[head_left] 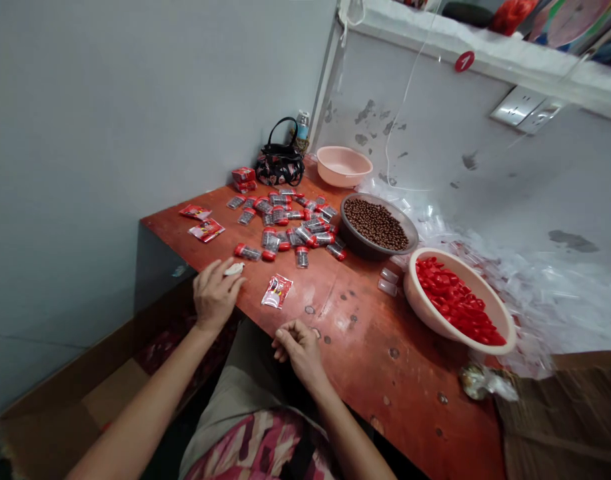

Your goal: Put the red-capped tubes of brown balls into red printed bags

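My left hand (215, 295) is over the table's near edge, its thumb and fingers apart. Right at its fingertips is a small white object (234, 269), too small to name; I cannot tell whether the fingers touch it. My right hand (299, 348) is closed at the table edge, fingers curled in, and whatever may be inside is hidden. Between and beyond the hands lies a red printed packet (277, 291). Farther back is a loose pile of small clear containers with red caps (301, 257), filled with dark contents.
A grey bowl of brown beads or balls (342, 227) and a pink bowl of red caps (412, 293) stand to the right, before heaped clear plastic containers (575, 293). A pink basin (335, 179), a black handbag (280, 167) and red packets (206, 230) are farther back. Below left is a cardboard box (50, 427).
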Demonstrator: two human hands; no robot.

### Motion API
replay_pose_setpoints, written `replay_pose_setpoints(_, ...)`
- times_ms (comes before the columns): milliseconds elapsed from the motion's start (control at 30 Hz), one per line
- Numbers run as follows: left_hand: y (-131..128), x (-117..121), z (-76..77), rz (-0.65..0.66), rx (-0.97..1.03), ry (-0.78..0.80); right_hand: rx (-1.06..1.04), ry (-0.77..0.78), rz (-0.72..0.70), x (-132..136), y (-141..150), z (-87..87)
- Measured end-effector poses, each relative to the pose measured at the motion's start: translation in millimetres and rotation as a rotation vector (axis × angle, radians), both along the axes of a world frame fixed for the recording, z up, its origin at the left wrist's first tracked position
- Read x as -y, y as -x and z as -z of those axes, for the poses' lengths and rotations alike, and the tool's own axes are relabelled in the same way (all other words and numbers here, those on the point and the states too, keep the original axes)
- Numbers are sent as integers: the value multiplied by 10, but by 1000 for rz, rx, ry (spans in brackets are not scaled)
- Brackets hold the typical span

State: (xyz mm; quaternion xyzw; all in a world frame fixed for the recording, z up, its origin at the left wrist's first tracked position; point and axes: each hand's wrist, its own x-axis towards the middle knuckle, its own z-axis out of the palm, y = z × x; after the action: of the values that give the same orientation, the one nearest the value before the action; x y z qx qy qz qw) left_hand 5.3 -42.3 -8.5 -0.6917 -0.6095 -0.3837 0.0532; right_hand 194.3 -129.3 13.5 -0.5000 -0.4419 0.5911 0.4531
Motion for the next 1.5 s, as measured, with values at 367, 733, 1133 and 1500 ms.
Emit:
replay_pose_setpoints(367, -565, 124, 72, 314, -24, 201, -25, -13, 1, -53, -93, 89)
replay_pose_setpoints(733, -648, 148, 117, 293, 77, 133, 0, -137, 59, -287, -178, -163)
replay_pose_setpoints(1133, -657, 129, 150, 257, 27, 132, 91, -186, 51, -404, -188, -27)
replay_pose_setpoints(1500, -713, 403, -204, 343, 884, 403, -133, -170, 108, -650, -159, -58)
